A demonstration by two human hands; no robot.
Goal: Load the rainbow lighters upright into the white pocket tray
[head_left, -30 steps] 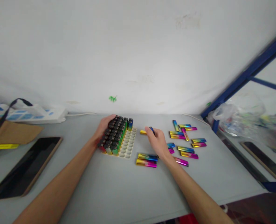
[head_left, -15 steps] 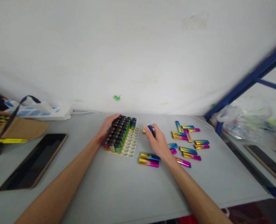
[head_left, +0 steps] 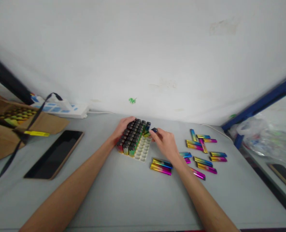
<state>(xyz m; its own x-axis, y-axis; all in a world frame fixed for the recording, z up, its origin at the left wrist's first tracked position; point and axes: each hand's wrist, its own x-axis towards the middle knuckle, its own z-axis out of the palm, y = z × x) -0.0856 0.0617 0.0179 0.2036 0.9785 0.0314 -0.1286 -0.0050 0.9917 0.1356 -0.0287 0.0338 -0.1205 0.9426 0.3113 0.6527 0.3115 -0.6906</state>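
Observation:
Shiny gradient-coloured lighters (head_left: pixel 134 134) with black tops stand upright in rows in a white tray with round holes (head_left: pixel 143 149). My left hand (head_left: pixel 121 129) is wrapped around the far left side of the tray and its lighters. In the pinch of my right hand (head_left: pixel 166 142), a lighter (head_left: pixel 154 130) with a dark top is held tilted over the tray's far right holes, beside the last standing row. My fingers hide part of it. More lighters (head_left: pixel 162 163) lie flat on the table near my right wrist.
Pairs of loose lighters (head_left: pixel 204 161) lie scattered on the grey table (head_left: pixel 123 199) at right. Left are a phone (head_left: pixel 54 154), an open cardboard box (head_left: pixel 53 125) holding more lighters and a power strip (head_left: pixel 80 111). A blue metal frame (head_left: pixel 259 104) and plastic bags (head_left: pixel 256 133) stand right.
My right hand has brought the lighter from the table, right of the tray, to the tray's far right holes. My left hand keeps its hold. The view has shifted left.

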